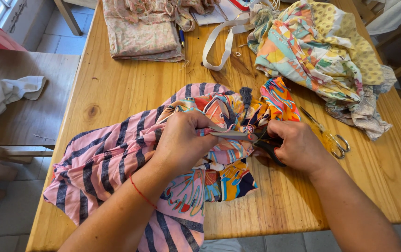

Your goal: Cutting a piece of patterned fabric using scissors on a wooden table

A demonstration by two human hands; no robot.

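While your left hand pinches the patterned fabric at frame centre, your right hand grips black-handled scissors; bunched layers could let the blades nick fingers.

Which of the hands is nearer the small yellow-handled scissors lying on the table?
Right. The right hand is just beside the yellow-handled scissors; the left hand is across the fabric.

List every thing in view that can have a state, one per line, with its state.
left hand: pinching the fabric
right hand: gripping the scissors
black-handled scissors: blades in the fabric
pink striped fabric: bunched on the table
small scissors: lying on the table, shut
patterned cloth pile: crumpled
floral cloth: folded
white strap: looped
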